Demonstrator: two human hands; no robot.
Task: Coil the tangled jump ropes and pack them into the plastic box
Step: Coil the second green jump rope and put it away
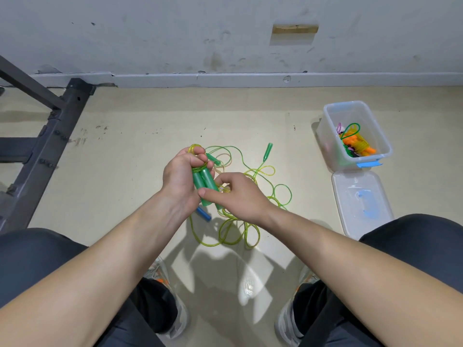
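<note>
Main risk here imo is the loose cord: the left hand [181, 179], just left of centre frame, has its grip clenched around a pair of green handles [204, 182] with a few yellow-green loops bunched over the top of the fist, and if it slackens those loops will probably spring open, since that cord looks stiff and curly. Right next to it, the right hand [238, 196] is pinching the cord at the base of the handles with thumb and fingertips, palm down, wrist coming in from the lower right. Pull too hard and the tangled ropes [250, 221] lying on the floor below and to the right will likely snag on each other, maybe dragging along the blue handle [204, 214] and the loose green handle [268, 151] further up. Over at the right edge the plastic box [333, 146] sits open with ropes already inside, its lid [360, 204] flat on the floor just below it.
</note>
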